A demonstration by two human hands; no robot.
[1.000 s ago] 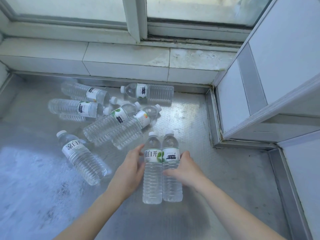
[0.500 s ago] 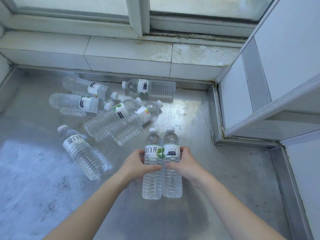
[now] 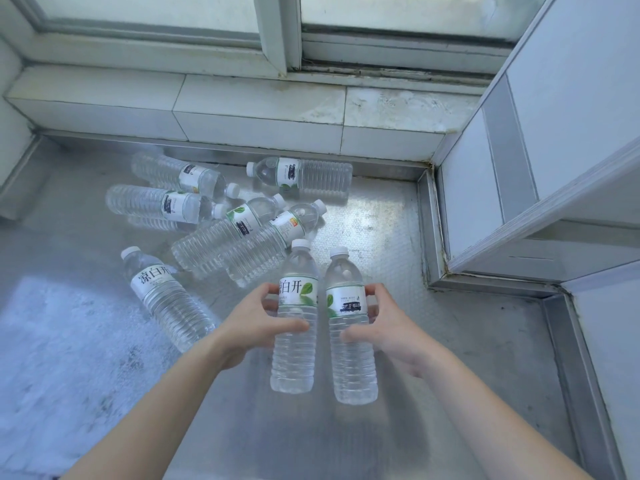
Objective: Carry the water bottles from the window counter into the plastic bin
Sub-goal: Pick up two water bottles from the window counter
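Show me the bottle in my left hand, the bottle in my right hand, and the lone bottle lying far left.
Left-hand bottle (image 3: 298,296), head view, on its label.
Right-hand bottle (image 3: 346,301), head view, on its label.
Lone bottle (image 3: 154,280), head view, on its label.

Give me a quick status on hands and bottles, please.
Left hand grips one bottle; right hand grips another. Six bottles on counter. Bin unseen.

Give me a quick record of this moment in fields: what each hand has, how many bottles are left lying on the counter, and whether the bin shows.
left hand: left hand grips the bottle with large characters on its label
right hand: right hand grips the second held bottle
held bottles: caps pointing away, side by side
bottles lying on counter: six, on the metal counter
plastic bin: not in view
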